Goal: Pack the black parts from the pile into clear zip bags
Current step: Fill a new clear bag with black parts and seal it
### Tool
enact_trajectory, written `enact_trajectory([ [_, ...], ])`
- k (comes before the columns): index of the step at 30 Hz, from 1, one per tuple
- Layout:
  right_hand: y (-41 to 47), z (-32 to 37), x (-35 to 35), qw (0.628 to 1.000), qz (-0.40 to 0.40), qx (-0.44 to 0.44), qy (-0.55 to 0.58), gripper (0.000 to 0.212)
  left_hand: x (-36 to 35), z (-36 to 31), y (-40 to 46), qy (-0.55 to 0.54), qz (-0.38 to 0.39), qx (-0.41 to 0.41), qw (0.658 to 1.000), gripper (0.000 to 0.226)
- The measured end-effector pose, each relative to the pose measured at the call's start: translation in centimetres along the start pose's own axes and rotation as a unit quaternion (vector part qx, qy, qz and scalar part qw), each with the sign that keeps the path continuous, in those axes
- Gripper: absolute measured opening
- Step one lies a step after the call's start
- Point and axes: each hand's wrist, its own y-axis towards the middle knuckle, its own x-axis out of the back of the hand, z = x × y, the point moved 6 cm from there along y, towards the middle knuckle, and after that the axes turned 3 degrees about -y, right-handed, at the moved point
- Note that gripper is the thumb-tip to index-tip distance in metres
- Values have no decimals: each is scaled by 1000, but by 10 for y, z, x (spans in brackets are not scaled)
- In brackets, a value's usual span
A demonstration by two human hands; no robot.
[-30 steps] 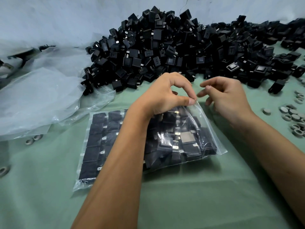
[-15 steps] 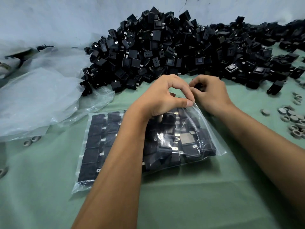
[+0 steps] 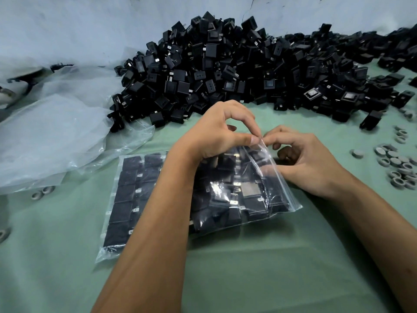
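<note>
A clear zip bag (image 3: 133, 190) filled with rows of black parts lies flat on the green table. My left hand (image 3: 216, 132) reaches over it and pinches the far corner of its zip edge between thumb and forefinger. My right hand (image 3: 311, 163) meets it at that same corner, its fingers curled and pinching the zip strip on the bag's right side. Behind both hands a big pile of black parts (image 3: 225, 68) stretches along the wall. My left forearm hides the middle of the bag.
Crumpled clear plastic bags (image 3: 56, 132) lie at the left, partly under the pile. Several grey rings (image 3: 397, 166) are scattered at the right, and two more grey rings (image 3: 42, 193) at the left. A pale wall (image 3: 79, 26) closes off the back.
My right hand moved left from open air to the bag's far corner and took hold of the zip edge beside my left hand. The left hand kept its pinch.
</note>
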Motion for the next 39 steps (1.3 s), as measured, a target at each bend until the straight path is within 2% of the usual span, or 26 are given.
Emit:
enact_trajectory([
  [4,-2,-1,-4,996,46,11,80,44,1,0,0,-11,-6,-10,1000,11],
  [9,-1,0,2,988,14,22,153,41,1,2,1,-8,-5,-9,1000,10],
  [12,-1,4,0,985,-9,35,169,41,0,2,2,-6,-7,-10,1000,10],
  [15,-2,10,-5,984,15,41,175,39,0,0,2,0,-4,-14,1000,10],
  [19,-2,8,-4,983,29,26,182,27,-1,0,2,0,-5,-13,1000,8],
  [21,-1,6,0,988,0,27,155,20,-1,1,2,2,-5,-11,1000,8],
  [23,0,0,10,990,-70,23,117,14,-2,2,2,4,-4,-5,1000,8],
  [27,8,-22,27,971,-207,-31,116,6,-2,2,2,7,-2,0,1000,7],
  [29,22,-29,29,968,-224,-62,93,2,-3,3,2,8,2,1,1000,7],
  [32,57,-33,21,979,-180,-83,39,9,-5,4,3,16,5,7,1000,8],
  [35,99,-24,9,985,-87,2,-152,11,-5,6,4,8,7,15,1000,11],
  [39,141,-15,-11,930,30,112,-350,45,-1,7,3,4,4,16,1000,8],
])
